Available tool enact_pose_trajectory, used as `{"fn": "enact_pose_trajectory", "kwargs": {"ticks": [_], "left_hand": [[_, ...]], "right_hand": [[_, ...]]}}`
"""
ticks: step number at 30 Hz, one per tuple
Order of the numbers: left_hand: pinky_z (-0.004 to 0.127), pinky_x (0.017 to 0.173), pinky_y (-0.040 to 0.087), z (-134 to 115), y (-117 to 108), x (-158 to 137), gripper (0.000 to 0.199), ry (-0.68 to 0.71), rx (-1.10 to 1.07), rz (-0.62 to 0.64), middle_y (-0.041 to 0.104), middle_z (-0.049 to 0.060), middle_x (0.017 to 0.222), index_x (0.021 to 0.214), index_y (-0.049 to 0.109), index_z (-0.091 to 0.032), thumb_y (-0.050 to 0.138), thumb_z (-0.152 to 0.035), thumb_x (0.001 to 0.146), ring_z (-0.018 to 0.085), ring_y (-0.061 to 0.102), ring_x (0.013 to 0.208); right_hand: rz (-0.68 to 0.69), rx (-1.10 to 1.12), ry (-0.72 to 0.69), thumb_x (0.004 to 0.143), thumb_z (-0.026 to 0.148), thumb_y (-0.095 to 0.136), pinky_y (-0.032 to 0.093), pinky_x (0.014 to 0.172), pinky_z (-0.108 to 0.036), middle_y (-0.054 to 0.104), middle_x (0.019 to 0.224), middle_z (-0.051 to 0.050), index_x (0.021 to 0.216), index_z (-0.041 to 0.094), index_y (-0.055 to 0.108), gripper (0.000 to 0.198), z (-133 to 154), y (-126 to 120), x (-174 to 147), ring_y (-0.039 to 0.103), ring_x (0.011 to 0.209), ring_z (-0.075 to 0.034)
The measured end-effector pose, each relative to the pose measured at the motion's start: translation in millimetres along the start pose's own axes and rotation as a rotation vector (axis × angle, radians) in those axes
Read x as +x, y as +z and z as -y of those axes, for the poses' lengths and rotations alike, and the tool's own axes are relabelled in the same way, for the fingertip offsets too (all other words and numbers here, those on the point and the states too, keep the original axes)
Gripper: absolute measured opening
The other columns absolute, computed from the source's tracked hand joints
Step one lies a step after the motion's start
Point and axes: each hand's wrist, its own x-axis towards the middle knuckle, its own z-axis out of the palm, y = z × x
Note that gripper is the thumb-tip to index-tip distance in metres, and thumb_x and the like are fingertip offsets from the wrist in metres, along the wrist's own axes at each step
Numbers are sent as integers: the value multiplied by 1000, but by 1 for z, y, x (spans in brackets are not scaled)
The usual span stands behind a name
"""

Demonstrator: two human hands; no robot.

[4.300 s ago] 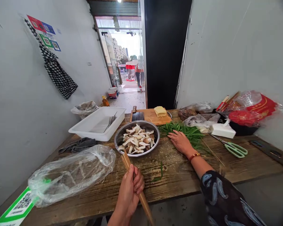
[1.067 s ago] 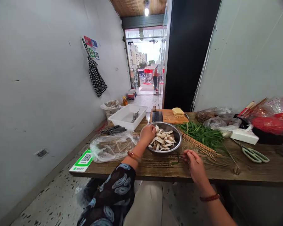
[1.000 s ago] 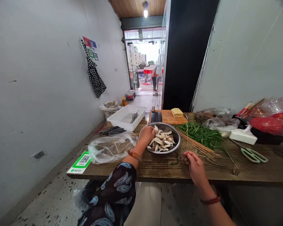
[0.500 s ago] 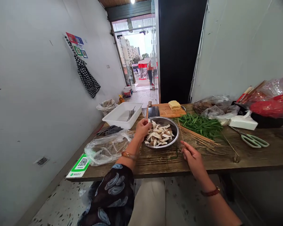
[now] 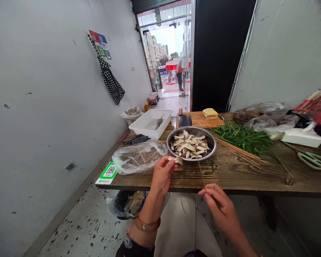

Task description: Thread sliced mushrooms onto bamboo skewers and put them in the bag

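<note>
My left hand [image 5: 162, 175] is closed on a mushroom piece [image 5: 176, 160], pale with a brownish cap, just in front of the bowl. Between the fingers of my right hand [image 5: 220, 201] is a thin wooden skewer [image 5: 201, 173], pointing up and slightly left; its tip is near the bowl's front rim. The steel bowl [image 5: 213, 150] holds many torn mushroom pieces [image 5: 189, 144]. To its right lie a bundle of bare skewers [image 5: 238, 152] and a heap of cut green leaves [image 5: 243, 137].
A white plastic tub [image 5: 141, 125] with metal skewers stands behind left. A cleaver [image 5: 185, 120] and stacked yellowish sheets [image 5: 210, 113] lie on the cutting board [image 5: 196, 119]. A clear plastic bag [image 5: 136, 157] is at left; scissors [image 5: 311, 160] and a tissue pack [image 5: 302, 137] are at right.
My left hand has come out of the bowl toward me with a mushroom piece. My right hand has moved lower and nearer me with the skewer. The view has turned slightly left.
</note>
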Motion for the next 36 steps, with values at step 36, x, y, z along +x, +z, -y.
{"fn": "enact_pose_trajectory", "kwargs": {"ticks": [36], "left_hand": [[25,67,48,0,-7,-57,12,281,346,-24,68,4,79,75,67,-18,72,-28,70,15,62,71]], "right_hand": [[99,-141,-50,90,27,51,57,87,-36,70,116,-5,121,27,67,35,19,12,-40,69,102,-24]]}}
